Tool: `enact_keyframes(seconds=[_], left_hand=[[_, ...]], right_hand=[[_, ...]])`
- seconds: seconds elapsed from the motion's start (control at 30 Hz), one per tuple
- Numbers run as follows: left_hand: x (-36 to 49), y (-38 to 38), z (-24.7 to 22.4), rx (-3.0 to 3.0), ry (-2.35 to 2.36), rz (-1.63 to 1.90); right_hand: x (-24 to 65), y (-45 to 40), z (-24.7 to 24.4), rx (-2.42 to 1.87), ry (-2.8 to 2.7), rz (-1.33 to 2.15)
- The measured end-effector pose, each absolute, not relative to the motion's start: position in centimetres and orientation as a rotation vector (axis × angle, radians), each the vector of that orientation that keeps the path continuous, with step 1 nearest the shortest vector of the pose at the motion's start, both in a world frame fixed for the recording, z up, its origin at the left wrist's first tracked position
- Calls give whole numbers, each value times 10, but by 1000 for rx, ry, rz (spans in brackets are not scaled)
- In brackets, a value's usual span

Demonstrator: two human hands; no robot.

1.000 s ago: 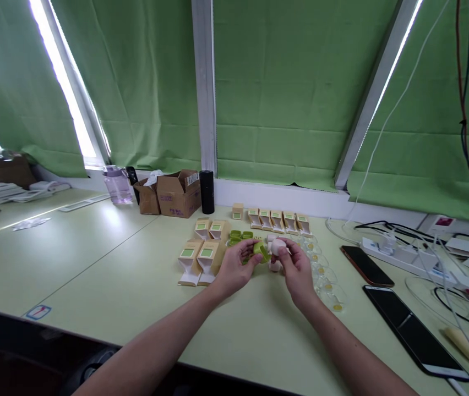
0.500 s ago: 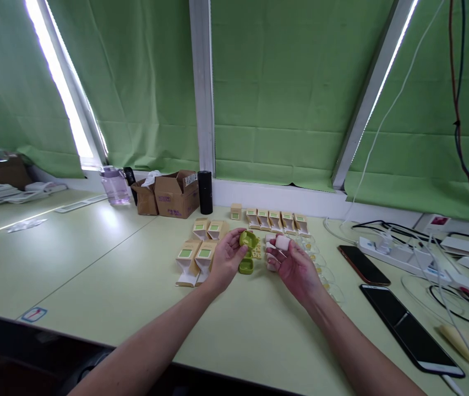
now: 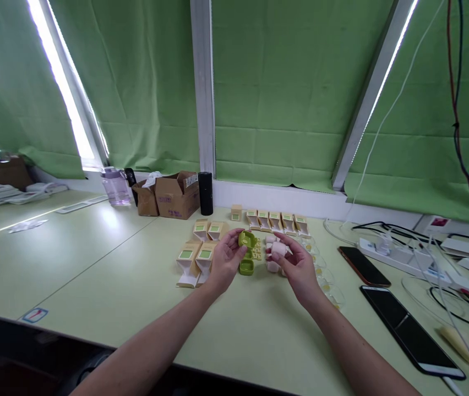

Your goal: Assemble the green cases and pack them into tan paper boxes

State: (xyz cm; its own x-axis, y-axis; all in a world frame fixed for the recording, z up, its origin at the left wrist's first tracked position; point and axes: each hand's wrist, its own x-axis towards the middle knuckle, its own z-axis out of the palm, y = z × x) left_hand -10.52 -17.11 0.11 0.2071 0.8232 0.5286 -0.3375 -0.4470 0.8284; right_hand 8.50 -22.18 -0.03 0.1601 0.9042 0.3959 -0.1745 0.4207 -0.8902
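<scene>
My left hand (image 3: 227,259) is closed on a small hollow green case (image 3: 247,239), held above the table with its hollow side showing. In my right hand (image 3: 303,273), thumb and fingers pinch a small whitish-pink rounded block (image 3: 278,249), a short way right of that case. Below my left fingertips sits another small green case (image 3: 246,268). Tiny yellowish pieces (image 3: 256,250) lie between the hands. Several more pale blocks (image 3: 273,267) stand beside and partly behind my right fingers. Clear plastic pieces with yellow spots (image 3: 325,273) are to the right of my right hand.
Open small cartons with green labels (image 3: 186,254) stand left of my left hand, and a row of similar cartons (image 3: 275,220) lines the back. Rightward lie two phones (image 3: 410,327) and a power strip (image 3: 403,258) with cables. Cardboard boxes (image 3: 176,195) and a black cylinder (image 3: 205,193) stand behind.
My right hand has turned and lowered the pale block slightly, its fingers now reaching over the top. My left hand stays nearly in place with the green case.
</scene>
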Motion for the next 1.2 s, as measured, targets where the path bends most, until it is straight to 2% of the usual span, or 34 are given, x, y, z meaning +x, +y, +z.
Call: enact_keyframes(seconds=[0.27,0.4,0.73,1.2], left_hand=[[-105,-172,0,1472,501,1471],[-104,-172,1,1467,482,1477],[-102,-171,-2,1479,481,1473],[-102,-172,-2,1476,472,1481]], right_hand=[[98,-229,17,-1039,-1330,510],[120,-239,24,-1189,-1618,205],[138,-262,-24,-1378,-2095,-500],[122,-270,-20,-1623,-2211,-672]])
